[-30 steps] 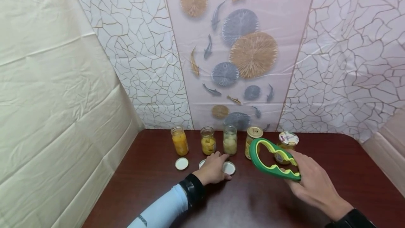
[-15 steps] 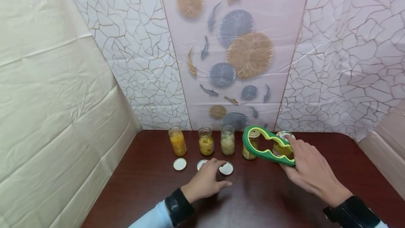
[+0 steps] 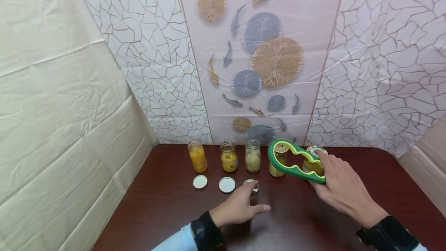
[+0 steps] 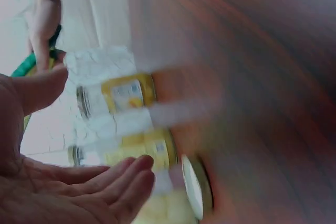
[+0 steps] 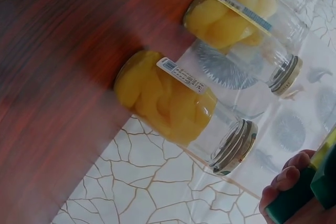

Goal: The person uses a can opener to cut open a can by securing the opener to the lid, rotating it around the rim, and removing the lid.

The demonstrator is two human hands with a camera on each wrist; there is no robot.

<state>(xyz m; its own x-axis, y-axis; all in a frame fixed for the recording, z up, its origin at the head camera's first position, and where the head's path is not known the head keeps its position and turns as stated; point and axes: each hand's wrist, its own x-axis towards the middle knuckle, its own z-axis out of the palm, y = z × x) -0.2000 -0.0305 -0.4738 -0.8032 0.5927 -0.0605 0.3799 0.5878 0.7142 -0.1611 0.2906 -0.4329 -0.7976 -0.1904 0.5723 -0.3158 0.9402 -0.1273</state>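
Note:
My right hand (image 3: 343, 185) grips a green jar opener (image 3: 296, 172) with a yellow-green wavy inner edge. The opener hangs in front of two lidded jars: one with a gold lid (image 3: 276, 170) and, to its right, one of yellow fruit (image 5: 163, 95) with a printed lid. My left hand (image 3: 237, 206) hovers over the table, fingers and thumb spread, holding nothing. Its fingertips partly hide a lid (image 3: 255, 191) in the head view. Two more lids, a small one (image 3: 200, 181) and another (image 3: 227, 185), lie white side up to the left.
Three lidless jars stand along the table's back: one of orange fruit (image 3: 198, 159), one of yellow pieces (image 3: 229, 161) and one of pale round fruit (image 3: 253, 160). A patterned cloth (image 3: 275, 61) hangs behind the brown table (image 3: 156, 204), with a cream cloth (image 3: 69, 127) at left.
My left hand has drawn back from the lids toward me and to the right, and its fingers have spread. The middle lid now shows fully. My right hand has raised the jar opener slightly.

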